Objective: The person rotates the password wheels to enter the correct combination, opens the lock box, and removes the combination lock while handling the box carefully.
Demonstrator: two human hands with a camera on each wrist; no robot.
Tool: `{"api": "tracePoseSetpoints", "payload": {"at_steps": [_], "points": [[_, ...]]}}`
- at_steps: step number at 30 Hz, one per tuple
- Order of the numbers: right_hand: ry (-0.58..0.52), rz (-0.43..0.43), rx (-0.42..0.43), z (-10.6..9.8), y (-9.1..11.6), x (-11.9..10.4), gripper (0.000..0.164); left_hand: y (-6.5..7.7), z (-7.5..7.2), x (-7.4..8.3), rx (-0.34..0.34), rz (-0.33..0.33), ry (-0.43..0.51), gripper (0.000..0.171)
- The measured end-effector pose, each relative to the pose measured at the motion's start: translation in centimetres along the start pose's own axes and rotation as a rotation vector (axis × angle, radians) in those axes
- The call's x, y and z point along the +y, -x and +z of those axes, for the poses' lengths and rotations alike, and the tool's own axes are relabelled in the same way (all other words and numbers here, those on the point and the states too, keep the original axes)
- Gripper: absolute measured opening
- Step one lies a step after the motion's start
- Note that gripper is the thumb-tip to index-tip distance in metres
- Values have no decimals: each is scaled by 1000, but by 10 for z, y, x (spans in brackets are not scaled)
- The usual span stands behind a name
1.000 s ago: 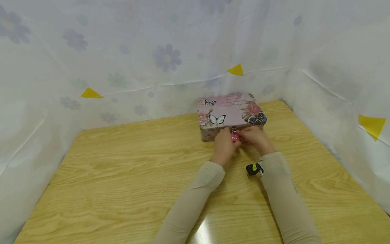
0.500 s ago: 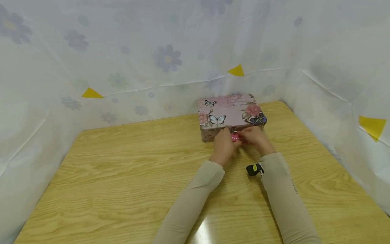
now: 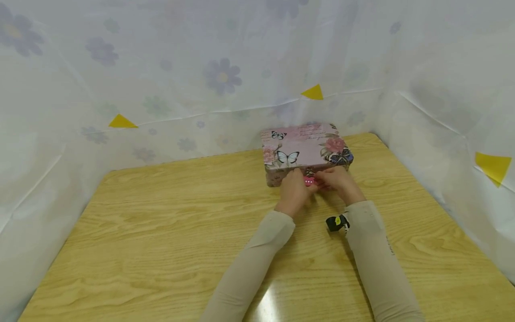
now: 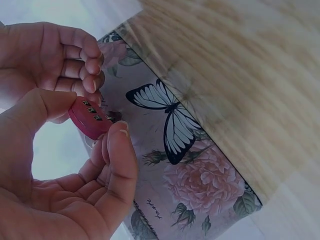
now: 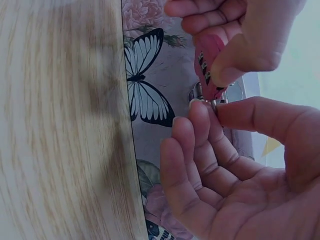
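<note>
A pink combination padlock with number dials hangs at the metal clasp on the front of a pink tin box printed with butterflies and roses. My left hand pinches the padlock's body between thumb and forefinger; the left wrist view shows the dials facing up between them. From the other side, my right hand holds the padlock at its shackle end, thumb and fingertips meeting at the metal shackle in the right wrist view. The box's lid is down. Fingers partly cover the clasp.
The box stands at the back right of a wood-grain table, close to a white flowered curtain. A black strap piece with a yellow mark sticks out beside my right sleeve. Yellow tape triangles mark the curtain.
The padlock has tipped slightly between my fingers, so its pink face looks flatter. Both hands otherwise stay at the box front, and the box has not moved.
</note>
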State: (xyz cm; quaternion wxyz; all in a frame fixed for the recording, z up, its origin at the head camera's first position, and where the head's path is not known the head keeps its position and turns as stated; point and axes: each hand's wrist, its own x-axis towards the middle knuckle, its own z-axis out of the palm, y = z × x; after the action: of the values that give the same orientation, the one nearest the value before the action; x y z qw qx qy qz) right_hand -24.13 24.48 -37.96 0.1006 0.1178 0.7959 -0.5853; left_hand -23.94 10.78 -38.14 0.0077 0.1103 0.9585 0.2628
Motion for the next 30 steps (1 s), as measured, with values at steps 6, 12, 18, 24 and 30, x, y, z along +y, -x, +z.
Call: {"api": "tracePoseSetpoints", "payload": {"at_steps": [6,12,18,24,30], "points": [[25,14,-1,-2,-2,1,30,-2,-1,-2,4,0,3,46],[-5,23,-28,-3,-1,2,28,-2,-2,-4,0,10,11,45],[-22,25,-61,-3,0,1,25,-2,-2,-4,-5,14,5,47],[-38,14,-81,-4,0,2,26,-1,0,-3,-28,10,-9,52],[-20,9,-114,-10,2,2,29,3,-1,0,-35,24,-14,54]]}}
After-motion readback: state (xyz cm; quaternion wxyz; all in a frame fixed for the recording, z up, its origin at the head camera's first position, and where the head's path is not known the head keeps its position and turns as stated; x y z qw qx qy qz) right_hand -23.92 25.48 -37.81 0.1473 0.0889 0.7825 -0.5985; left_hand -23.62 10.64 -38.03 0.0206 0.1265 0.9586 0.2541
